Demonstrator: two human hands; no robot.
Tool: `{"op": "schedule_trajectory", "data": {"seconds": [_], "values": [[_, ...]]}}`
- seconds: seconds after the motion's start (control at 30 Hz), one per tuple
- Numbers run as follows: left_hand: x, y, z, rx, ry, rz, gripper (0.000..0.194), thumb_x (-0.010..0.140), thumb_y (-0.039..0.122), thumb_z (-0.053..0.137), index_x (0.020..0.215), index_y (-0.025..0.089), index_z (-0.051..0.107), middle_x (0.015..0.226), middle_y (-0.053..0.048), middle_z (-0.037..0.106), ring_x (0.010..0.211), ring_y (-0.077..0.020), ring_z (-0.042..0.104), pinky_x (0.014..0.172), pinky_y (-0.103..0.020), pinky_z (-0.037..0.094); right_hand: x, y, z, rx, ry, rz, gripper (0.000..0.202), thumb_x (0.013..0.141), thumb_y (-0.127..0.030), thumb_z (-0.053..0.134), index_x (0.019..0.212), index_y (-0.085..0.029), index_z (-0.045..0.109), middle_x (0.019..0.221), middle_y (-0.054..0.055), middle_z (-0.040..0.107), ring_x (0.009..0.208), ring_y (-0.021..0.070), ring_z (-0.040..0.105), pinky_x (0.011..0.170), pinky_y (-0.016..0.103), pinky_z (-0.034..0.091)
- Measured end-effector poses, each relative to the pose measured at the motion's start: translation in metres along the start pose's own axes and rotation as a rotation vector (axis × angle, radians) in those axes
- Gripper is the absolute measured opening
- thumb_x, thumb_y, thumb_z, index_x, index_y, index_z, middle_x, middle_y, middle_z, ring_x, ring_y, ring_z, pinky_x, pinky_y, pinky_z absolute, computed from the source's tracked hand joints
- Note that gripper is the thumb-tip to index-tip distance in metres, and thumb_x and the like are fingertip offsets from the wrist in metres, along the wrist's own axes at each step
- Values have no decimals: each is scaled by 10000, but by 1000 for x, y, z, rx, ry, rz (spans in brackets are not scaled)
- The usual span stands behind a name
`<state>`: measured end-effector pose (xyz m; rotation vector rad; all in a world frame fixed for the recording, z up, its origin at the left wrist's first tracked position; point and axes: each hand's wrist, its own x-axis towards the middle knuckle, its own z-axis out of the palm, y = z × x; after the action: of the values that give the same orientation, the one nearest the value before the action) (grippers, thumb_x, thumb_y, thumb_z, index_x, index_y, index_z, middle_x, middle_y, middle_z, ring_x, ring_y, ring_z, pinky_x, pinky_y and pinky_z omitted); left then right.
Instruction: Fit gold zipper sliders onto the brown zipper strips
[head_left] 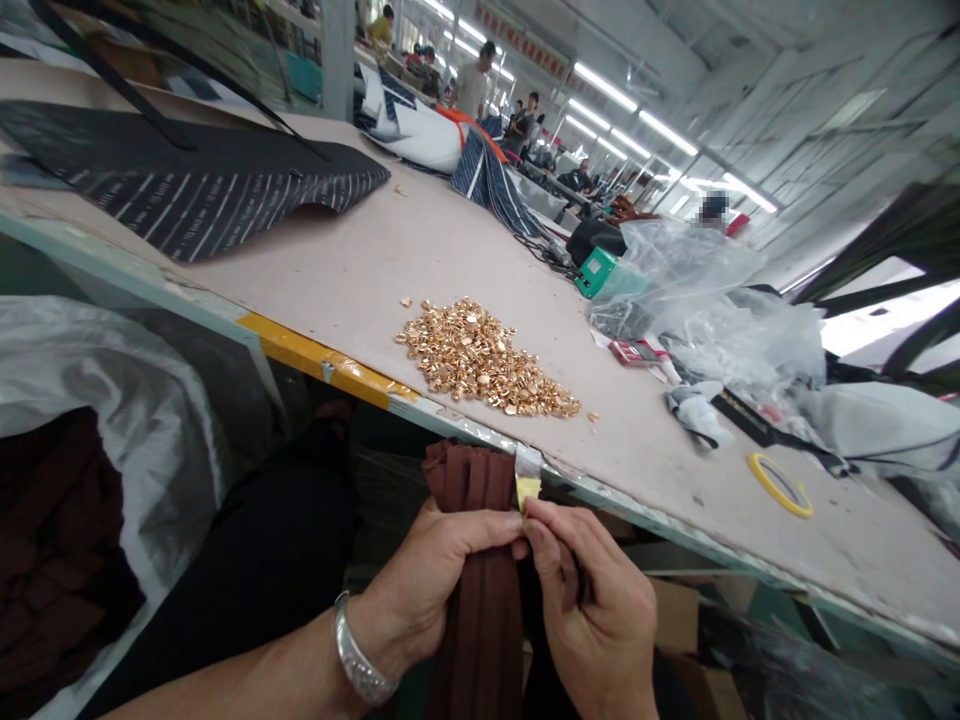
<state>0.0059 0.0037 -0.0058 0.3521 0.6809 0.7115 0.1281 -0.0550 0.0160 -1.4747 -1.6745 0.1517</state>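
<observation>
A thick bundle of dark brown zipper tapes (481, 600) hangs upright just below the table edge. My left hand (420, 575) wraps round it, thumb across the front. My right hand (589, 600) is beside the bundle, thumb and forefinger pinched together at my left thumb tip. What lies in that pinch is too small and hidden to make out. Directly above the fingertips, a small tab with yellow tape (528, 488) sticks out from the table edge. A heap of small gold metal pieces, which look like zipper sliders (480, 360), lies on the table beyond my hands.
Dark striped sheets (225, 205) cover the table's far left. On the right are a green box (598, 270), clear plastic bags (720, 300) and a yellow tape roll (780, 484). A white sack (150, 370) with brown material stands at lower left. People work in the background.
</observation>
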Motion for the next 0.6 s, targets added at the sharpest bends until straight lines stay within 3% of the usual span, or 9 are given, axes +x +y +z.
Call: {"op": "schedule_trajectory", "data": {"seconds": [0.13, 0.33, 0.4, 0.53, 0.6], "values": [[-2, 3, 2, 39, -49, 31, 56, 627, 128, 739, 677, 131, 715, 658, -14, 673, 643, -129, 602, 645, -237, 478, 3, 1, 6, 15, 31, 109, 235, 893, -124, 576, 1052, -241, 703, 827, 29, 692, 689, 153, 652, 636, 244, 529], [-9, 6, -4, 177, -140, 96, 113, 629, 157, 781, 693, 149, 688, 682, 9, 649, 653, -118, 572, 658, -236, 460, 9, -2, 5, 310, 74, 390, 120, 886, -242, 629, 981, -253, 703, 835, 15, 715, 681, 153, 661, 588, 231, 537], [-10, 5, -9, 256, -182, 125, 139, 631, 162, 797, 705, 154, 679, 696, 20, 641, 677, -117, 568, 675, -232, 457, 7, -5, 1, 369, 99, 372, 81, 867, -237, 651, 921, -248, 710, 735, -5, 680, 612, 141, 632, 546, 225, 514], [-13, 4, -15, 333, -252, 129, 309, 639, 187, 814, 928, 174, 706, 912, -22, 716, 883, -195, 633, 822, -305, 488, 1, -12, -4, 349, 56, 280, 74, 776, -206, 731, 842, -236, 713, 660, -30, 598, 531, 107, 525, 474, 209, 417], [-14, 5, -14, 360, -277, 152, 358, 657, 206, 810, 997, 183, 700, 995, -40, 728, 968, -227, 638, 878, -335, 488, -1, -15, -2, 318, 25, 315, 102, 750, -205, 750, 840, -224, 707, 649, -35, 580, 526, 99, 493, 474, 205, 397]]}}
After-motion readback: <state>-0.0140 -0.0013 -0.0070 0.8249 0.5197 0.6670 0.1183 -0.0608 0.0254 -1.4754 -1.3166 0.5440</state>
